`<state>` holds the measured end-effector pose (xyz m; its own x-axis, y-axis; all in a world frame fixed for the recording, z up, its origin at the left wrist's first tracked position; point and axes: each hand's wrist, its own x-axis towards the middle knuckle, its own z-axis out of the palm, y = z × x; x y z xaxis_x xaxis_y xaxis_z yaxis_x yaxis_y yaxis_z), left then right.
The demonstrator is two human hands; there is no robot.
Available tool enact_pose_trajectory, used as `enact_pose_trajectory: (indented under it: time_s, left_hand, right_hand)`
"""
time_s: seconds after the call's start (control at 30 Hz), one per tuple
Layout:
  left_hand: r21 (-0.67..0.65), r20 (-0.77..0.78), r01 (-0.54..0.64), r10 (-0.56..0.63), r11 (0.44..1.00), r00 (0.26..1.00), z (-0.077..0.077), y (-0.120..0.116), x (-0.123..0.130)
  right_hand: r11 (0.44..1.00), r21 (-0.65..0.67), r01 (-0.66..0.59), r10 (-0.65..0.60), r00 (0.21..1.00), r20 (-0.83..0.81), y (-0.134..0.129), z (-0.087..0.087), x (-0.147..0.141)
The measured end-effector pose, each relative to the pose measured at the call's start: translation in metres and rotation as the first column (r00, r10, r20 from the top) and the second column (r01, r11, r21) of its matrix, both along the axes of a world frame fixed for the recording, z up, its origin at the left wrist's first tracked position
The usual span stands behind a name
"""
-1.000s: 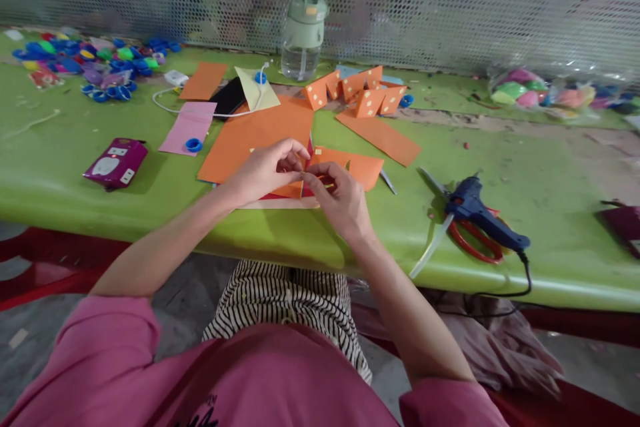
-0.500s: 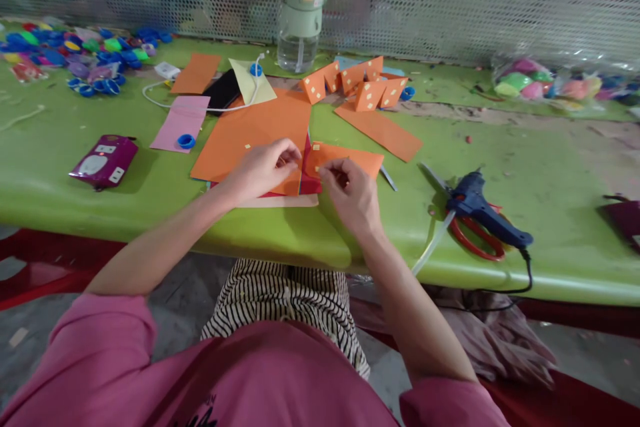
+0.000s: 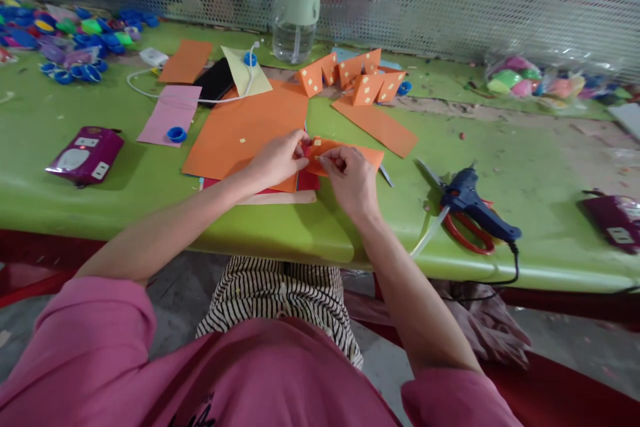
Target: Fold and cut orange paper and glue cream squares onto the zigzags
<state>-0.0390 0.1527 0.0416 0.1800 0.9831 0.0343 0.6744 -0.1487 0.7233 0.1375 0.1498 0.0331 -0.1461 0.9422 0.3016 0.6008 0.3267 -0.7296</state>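
Left hand [image 3: 280, 159]: fingers curled beside the dotted orange card [image 3: 371, 156]; you can't tell its grip.
Right hand [image 3: 354, 180]: fingertips drawn together over the card, contents unclear.
Card: on your worktop [image 3: 250, 230], at your fingertips.
Glue gun [image 3: 467, 197]: right of your hands.

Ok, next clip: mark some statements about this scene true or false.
The water bottle lies on its side. False: the bottle stands upright.
A blue cap sits on the pink paper. True.
The right hand holds the scissors. False: it is at the spotted orange paper; the scissors lie by the glue gun.
The glue gun is to the right of both hands. True.
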Motion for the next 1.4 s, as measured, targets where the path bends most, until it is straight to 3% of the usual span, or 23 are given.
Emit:
enact_pose_trajectory:
  time_s: [0.27,0.43,0.6,0.8,1.07,1.4]
  left_hand:
    - [-0.054,-0.116,0.003,-0.01,0.999,0.993,0.008,0.0,0.004]
    - [-0.041,-0.114,0.005,-0.01,0.999,0.993,0.004,0.0,0.005]
    - [0.114,-0.056,0.064,-0.058,0.991,0.997,0.001,0.007,0.004]
    - [-0.053,-0.039,0.18,-0.182,0.982,0.983,0.006,0.029,0.006]
    - [-0.091,-0.059,0.224,-0.23,0.97,0.972,0.009,0.033,0.006]
    - [-0.087,-0.138,0.248,-0.258,0.965,0.956,0.03,0.031,-0.005]
  right_hand:
    - [1.0,-0.012,0.019,-0.019,1.0,0.0,-0.001,-0.002,-0.002]
    - [1.0,0.013,0.014,-0.014,0.999,0.038,0.0,-0.003,0.0]
    - [0.996,0.058,0.06,-0.062,0.998,0.025,-0.002,0.003,0.006]
    - [0.996,0.056,0.062,-0.062,0.998,0.002,-0.001,0.003,0.01]
    - [0.999,0.018,0.027,-0.027,1.0,0.013,-0.001,0.003,0.012]
    - [0.998,0.029,-0.051,0.048,0.995,0.091,-0.003,0.003,0.013]
